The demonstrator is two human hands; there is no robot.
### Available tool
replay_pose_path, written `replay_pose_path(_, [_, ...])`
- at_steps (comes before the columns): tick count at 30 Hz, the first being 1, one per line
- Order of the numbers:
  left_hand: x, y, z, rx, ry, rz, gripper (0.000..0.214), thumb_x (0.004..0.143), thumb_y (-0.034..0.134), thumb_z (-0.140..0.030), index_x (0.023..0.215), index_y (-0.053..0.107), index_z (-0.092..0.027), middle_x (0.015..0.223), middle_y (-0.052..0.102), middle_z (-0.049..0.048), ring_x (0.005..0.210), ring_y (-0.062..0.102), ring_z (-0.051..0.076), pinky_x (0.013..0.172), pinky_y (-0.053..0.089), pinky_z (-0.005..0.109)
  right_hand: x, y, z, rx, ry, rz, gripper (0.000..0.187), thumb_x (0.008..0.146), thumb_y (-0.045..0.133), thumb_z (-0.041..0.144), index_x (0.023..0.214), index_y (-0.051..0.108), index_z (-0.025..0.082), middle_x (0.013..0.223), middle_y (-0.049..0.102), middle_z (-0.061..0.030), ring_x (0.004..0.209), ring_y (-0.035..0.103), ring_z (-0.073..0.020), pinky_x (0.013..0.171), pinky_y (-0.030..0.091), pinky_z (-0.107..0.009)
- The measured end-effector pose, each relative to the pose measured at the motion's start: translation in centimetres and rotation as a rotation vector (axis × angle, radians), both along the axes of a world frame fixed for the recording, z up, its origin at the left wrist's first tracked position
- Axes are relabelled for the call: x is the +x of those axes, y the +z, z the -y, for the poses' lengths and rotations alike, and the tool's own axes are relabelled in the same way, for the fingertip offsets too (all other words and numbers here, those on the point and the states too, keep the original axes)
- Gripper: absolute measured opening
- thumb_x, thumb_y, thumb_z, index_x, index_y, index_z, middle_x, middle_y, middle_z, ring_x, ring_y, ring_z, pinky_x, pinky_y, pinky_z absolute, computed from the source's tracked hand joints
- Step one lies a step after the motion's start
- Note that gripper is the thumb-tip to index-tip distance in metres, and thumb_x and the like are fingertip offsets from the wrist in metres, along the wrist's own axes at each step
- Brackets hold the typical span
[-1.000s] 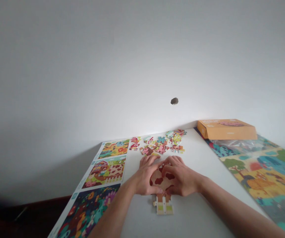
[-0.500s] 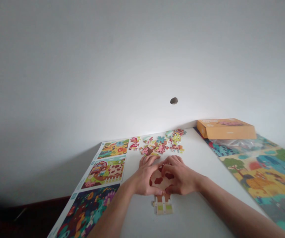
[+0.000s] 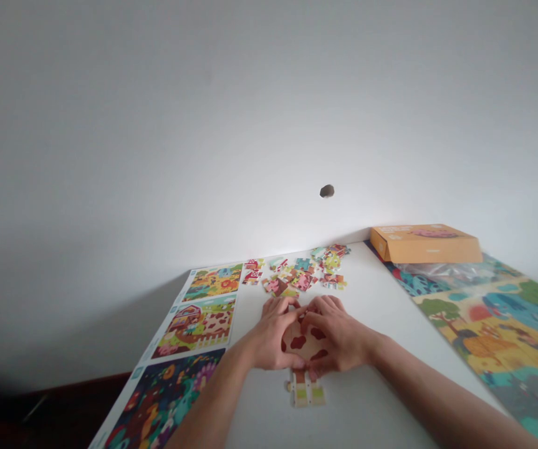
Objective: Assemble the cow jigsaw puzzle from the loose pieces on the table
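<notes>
Joined jigsaw pieces with brown patches on a cream ground lie flat on the white table, framed by both hands. My left hand curves round their left side, its fingers at the far edge and its thumb at the near edge. From the right, my right hand grips the same pieces, with bent fingers over the top and a fingertip low down by the fence piece. That white-fence jigsaw piece sits at the near edge, its upper part partly covered by fingers. Whether it is interlocked I cannot tell.
Several loose jigsaw pieces are scattered beyond my hands. A picture sheet lies on the left. On the right are a large animal picture, a clear plastic bag and an orange box. A wall rises behind.
My right hand's lower fingertip has shifted slightly down and left, onto the top of the fence piece. My left hand has barely moved.
</notes>
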State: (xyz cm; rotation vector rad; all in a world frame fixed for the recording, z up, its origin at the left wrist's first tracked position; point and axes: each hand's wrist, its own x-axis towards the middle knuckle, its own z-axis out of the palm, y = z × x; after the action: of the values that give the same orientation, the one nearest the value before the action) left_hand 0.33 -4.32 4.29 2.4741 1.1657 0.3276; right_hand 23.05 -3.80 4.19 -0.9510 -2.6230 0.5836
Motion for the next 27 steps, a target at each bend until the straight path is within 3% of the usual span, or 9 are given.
replay_pose_path(8, [0.1,0.3,0.1,-0.016,-0.01,0.001,0.086,0.058,0.081,-0.06,0.133,0.055,-0.025,0.129,0.044,0.0116,0.128,0.04,0.037,0.115,0.028,0.057,0.6,-0.2,-0.6,0.0,0.081,-0.03,0.055,0.06,0.083,0.055,0.103,0.064,0.026,0.102,0.052,-0.0036,0.101,0.044,-0.0242,0.097,0.032,-0.043])
replay_pose_path(14, [0.2,0.5,0.2,-0.008,-0.009,0.016,0.084,0.057,0.082,-0.062,0.128,0.058,-0.025,0.126,0.045,0.0109,0.125,0.042,0.036,0.113,0.032,0.055,0.7,-0.3,-0.7,0.025,0.047,-0.054,0.054,0.058,0.085,0.054,0.099,0.065,0.025,0.103,0.053,-0.0039,0.1,0.046,-0.0243,0.097,0.033,-0.044])
replay_pose_path(20, [0.0,-0.5,0.1,0.04,0.026,0.061,0.073,0.059,0.082,-0.06,0.122,0.064,-0.028,0.123,0.051,0.0084,0.12,0.048,0.034,0.109,0.039,0.048,0.4,-0.4,-0.9,0.016,-0.046,-0.11,0.028,0.074,0.075,0.033,0.099,0.067,0.023,0.102,0.055,-0.0045,0.099,0.052,-0.0221,0.098,0.036,-0.042])
replay_pose_path(24, [-0.3,-1.4,-0.8,0.239,0.255,0.133,0.038,0.086,0.064,-0.042,0.12,0.067,-0.026,0.12,0.059,0.0073,0.119,0.052,0.027,0.108,0.04,0.044,0.6,-0.8,-1.5,0.071,-0.141,-0.134,0.018,0.083,0.067,0.032,0.098,0.069,0.023,0.108,0.06,-0.0073,0.104,0.054,-0.0238,0.098,0.038,-0.043])
replay_pose_path(27, [-0.7,-2.2,-1.7,0.396,0.535,0.106,0.038,0.088,0.058,-0.033,0.125,0.065,-0.028,0.128,0.06,0.0067,0.119,0.051,0.029,0.106,0.039,0.05,1.0,-1.2,-2.2,0.125,-0.208,-0.108,0.027,0.087,0.062,0.036,0.111,0.067,0.025,0.127,0.059,-0.0085,0.119,0.05,-0.0275,0.106,0.034,-0.048])
